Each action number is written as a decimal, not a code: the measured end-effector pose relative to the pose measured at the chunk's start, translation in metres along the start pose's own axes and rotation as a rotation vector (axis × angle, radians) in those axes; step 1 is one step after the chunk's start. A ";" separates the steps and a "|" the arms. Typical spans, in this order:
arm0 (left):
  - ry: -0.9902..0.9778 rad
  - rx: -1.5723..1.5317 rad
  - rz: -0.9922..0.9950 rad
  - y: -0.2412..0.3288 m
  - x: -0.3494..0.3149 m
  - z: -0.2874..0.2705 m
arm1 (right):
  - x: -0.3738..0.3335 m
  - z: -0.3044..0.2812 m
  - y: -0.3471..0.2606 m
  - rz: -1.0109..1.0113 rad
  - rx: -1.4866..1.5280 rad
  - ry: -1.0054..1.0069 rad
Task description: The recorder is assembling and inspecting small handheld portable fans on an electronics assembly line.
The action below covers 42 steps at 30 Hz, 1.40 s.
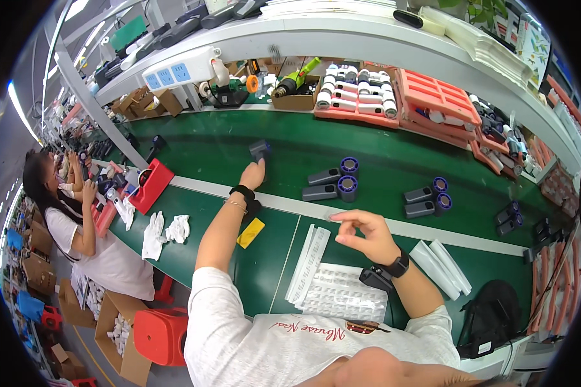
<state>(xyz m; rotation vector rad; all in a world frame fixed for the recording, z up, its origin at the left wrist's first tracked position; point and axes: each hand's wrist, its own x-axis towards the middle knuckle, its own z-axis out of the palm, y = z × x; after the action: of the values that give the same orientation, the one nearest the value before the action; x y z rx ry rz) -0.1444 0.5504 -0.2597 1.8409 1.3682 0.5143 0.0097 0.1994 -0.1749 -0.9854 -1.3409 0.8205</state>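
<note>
My left hand [254, 174] reaches out over the dark green belt, its fingers closed on the near end of a grey handheld appliance body [260, 150]. My right hand [368, 238] is raised above the near worktop, index finger stretched left and thumb a little below it. A small clear piece [330, 217] shows at the index fingertip; it looks like a sticker. Below that hand lie a sheet of printed labels [345, 290] and narrow white label strips [308, 264]. Two grey bodies with purple rings [347, 185] lie on the belt, between my hands and farther off.
More ringed bodies [443, 203] lie farther right. A yellow card [250, 233] and white gloves [153, 237] are on the near worktop; rolled clear sleeves [440, 269] and a black bag [490, 316] lie right. Pink trays [358, 97] line the back. A co-worker [71, 219] sits left.
</note>
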 end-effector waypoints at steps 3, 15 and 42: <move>-0.542 -1.122 -0.147 0.031 -0.041 0.021 | 0.007 0.002 0.005 0.074 0.120 0.042; -0.350 -1.034 0.646 0.103 -0.232 0.036 | 0.022 0.036 -0.017 0.218 0.325 0.178; -0.619 -0.661 0.218 0.072 -0.168 0.027 | 0.006 0.005 0.032 0.155 0.028 -0.029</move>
<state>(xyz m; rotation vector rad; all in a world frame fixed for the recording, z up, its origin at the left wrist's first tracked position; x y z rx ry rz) -0.1376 0.3751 -0.2003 1.4178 0.4979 0.3908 0.0074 0.2175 -0.2020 -1.0683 -1.2853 0.9711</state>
